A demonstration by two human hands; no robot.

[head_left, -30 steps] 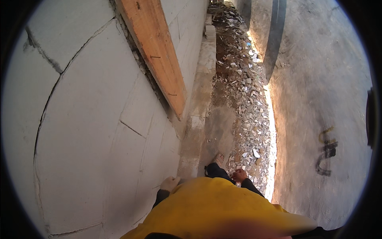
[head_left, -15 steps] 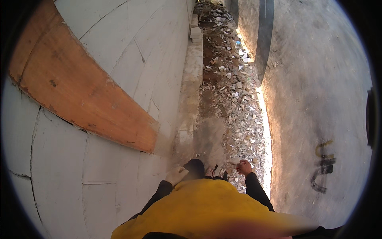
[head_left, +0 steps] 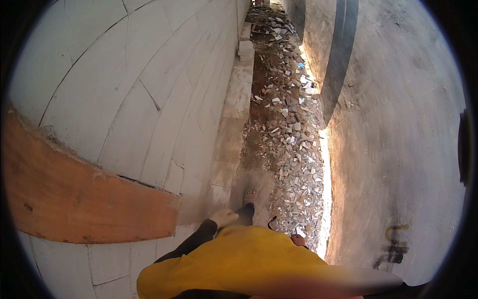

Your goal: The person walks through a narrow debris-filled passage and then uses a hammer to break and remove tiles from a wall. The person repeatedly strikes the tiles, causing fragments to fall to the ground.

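Observation:
My left hand (head_left: pixel 224 217), in a pale glove, hangs beside the yellow top (head_left: pixel 259 251) I wear, next to the left wall. Its fingers are blurred, and I make out nothing in it. Only a small part of my right hand (head_left: pixel 298 239) shows past the right edge of the top, over the rubble. The fingers of that hand are hidden. Below me, one foot in an open sandal (head_left: pixel 250 195) is on the dusty ground. A thin black strap or cord (head_left: pixel 271 223) sticks out in front of the top.
A narrow passage runs ahead between a pale block wall (head_left: pixel 134 94) with an orange band (head_left: pixel 89 199) and a grey plastered wall (head_left: pixel 398 124). Broken tile and stone rubble (head_left: pixel 296 149) covers its right side. A low ledge (head_left: pixel 231 112) with white blocks (head_left: pixel 246 49) follows the left wall.
I have moved forward along the passage; the orange band and wall markings sit lower in view. A sandalled foot has come out ahead. My right hand has dropped back, mostly behind the top.

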